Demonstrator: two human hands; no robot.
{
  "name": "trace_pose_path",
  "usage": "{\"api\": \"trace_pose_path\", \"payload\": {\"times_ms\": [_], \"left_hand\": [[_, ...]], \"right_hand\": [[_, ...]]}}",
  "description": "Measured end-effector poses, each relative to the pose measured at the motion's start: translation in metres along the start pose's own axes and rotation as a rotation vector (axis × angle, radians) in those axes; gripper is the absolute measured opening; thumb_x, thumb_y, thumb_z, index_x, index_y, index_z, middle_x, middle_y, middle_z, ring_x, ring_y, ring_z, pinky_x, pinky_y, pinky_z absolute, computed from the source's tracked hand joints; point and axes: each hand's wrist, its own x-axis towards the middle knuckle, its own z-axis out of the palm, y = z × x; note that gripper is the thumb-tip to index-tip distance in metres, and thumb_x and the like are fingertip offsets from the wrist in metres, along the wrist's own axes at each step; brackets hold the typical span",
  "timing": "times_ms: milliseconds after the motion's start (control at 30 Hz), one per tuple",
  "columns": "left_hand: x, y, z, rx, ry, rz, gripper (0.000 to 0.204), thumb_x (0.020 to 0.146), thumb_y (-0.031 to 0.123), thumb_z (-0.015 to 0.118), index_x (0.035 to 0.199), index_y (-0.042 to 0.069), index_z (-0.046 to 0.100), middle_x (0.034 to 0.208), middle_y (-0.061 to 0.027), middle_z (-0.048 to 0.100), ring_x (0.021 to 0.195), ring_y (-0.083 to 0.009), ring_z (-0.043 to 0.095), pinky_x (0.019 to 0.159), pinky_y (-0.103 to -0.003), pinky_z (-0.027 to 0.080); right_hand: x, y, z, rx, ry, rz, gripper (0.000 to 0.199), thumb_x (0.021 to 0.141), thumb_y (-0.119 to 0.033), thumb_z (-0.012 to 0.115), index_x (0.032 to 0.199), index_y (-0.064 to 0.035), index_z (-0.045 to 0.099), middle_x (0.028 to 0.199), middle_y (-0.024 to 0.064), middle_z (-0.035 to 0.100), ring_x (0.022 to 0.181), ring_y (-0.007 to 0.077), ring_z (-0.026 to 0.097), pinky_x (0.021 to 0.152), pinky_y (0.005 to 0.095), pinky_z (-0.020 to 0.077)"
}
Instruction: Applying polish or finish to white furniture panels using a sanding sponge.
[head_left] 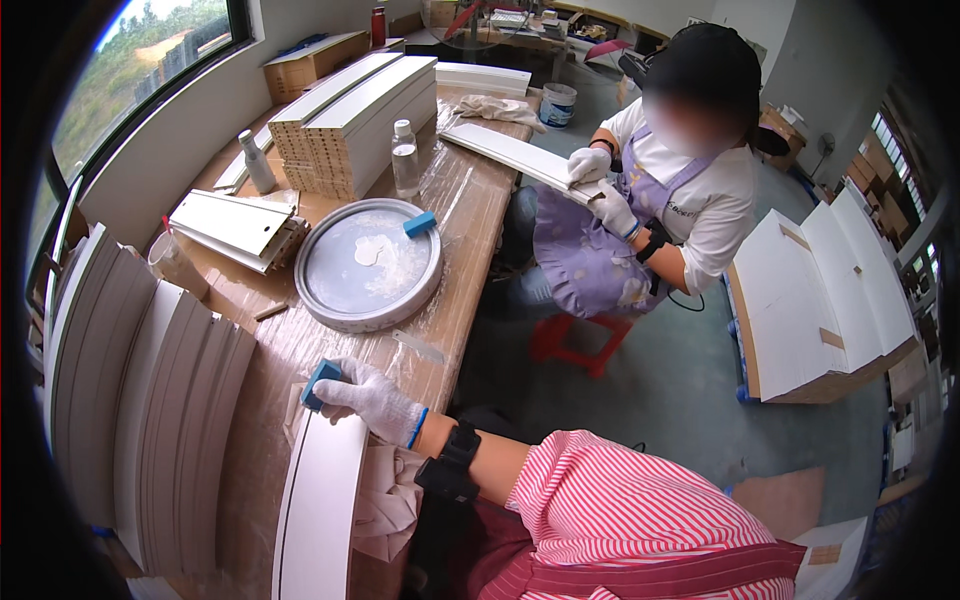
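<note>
My right hand (pixel 375 402), in a white knitted glove, is closed around a small blue block (pixel 321 384). It presses the block at the far end of a long white board (pixel 322 490), which lies on the table with a dark groove along its left side. A crumpled beige cloth (pixel 388 500) lies beside and partly under the board. Beyond my hand, a round grey lid (pixel 322 308) holds white paste or powder (pixel 375 252), and a second blue block (pixel 419 224) rests on its right rim. My left hand is out of view.
Stacks of white boards stand at the left (pixel 150 420) and at the back (pixel 355 120). A clear bottle (pixel 405 160) and a grey bottle (pixel 256 163) stand near the lid. Across the table's right edge, a gloved co-worker (pixel 650 200) holds another white board (pixel 520 158).
</note>
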Motion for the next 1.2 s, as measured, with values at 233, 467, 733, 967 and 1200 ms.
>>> {"api": "trace_pose_path", "payload": {"times_ms": [233,467,733,967,1200], "left_hand": [[-0.006,-0.003,-0.004,-0.012,-0.009,-0.011,0.052,0.1,0.027,0.057,0.139,-0.007,0.049,0.14,-0.0202,0.056,0.122,-0.0308,0.058,0.104,-0.044,0.048],[-0.002,-0.004,0.005,-0.018,-0.033,-0.028,0.053,0.101,0.028,0.056,0.139,-0.008,0.049,0.14,-0.0201,0.056,0.122,-0.0306,0.058,0.103,-0.044,0.048],[0.002,-0.005,0.011,-0.014,-0.047,-0.045,0.053,0.102,0.029,0.054,0.139,-0.008,0.049,0.14,-0.02,0.056,0.121,-0.0305,0.058,0.103,-0.044,0.048],[0.0,-0.009,0.014,0.014,-0.033,-0.062,0.053,0.103,0.03,0.053,0.139,-0.009,0.049,0.14,-0.02,0.056,0.121,-0.0303,0.058,0.103,-0.043,0.049],[-0.001,-0.011,0.015,0.026,-0.013,-0.073,0.054,0.104,0.031,0.051,0.139,-0.009,0.049,0.14,-0.0199,0.056,0.121,-0.0302,0.058,0.103,-0.043,0.049]], "right_hand": [[-0.007,0.029,0.007,0.059,0.018,0.006,0.038,0.096,-0.028,0.072,0.12,-0.0022,0.059,0.099,0.0059,0.069,0.085,0.0126,0.066,0.077,0.0292,0.0561],[-0.008,0.033,-0.001,0.072,0.024,0.041,0.031,0.096,-0.025,0.072,0.114,-0.0028,0.061,0.091,0.004,0.066,0.073,0.0088,0.062,0.066,0.0259,0.055],[-0.011,0.03,0.006,-0.027,0.09,0.068,0.031,0.094,-0.023,0.073,0.115,-0.0032,0.061,0.085,0.0021,0.065,0.065,0.0078,0.058,0.058,0.0254,0.0513],[-0.009,0.034,0.006,-0.077,0.067,0.053,0.036,0.092,-0.02,0.075,0.12,-0.004,0.059,0.084,0.0021,0.063,0.065,0.009,0.058,0.058,0.0259,0.051],[-0.007,0.036,0.004,-0.073,0.087,0.069,0.037,0.092,-0.02,0.074,0.121,-0.0035,0.058,0.08,0.0032,0.062,0.06,0.0102,0.056,0.054,0.027,0.0491]]}}
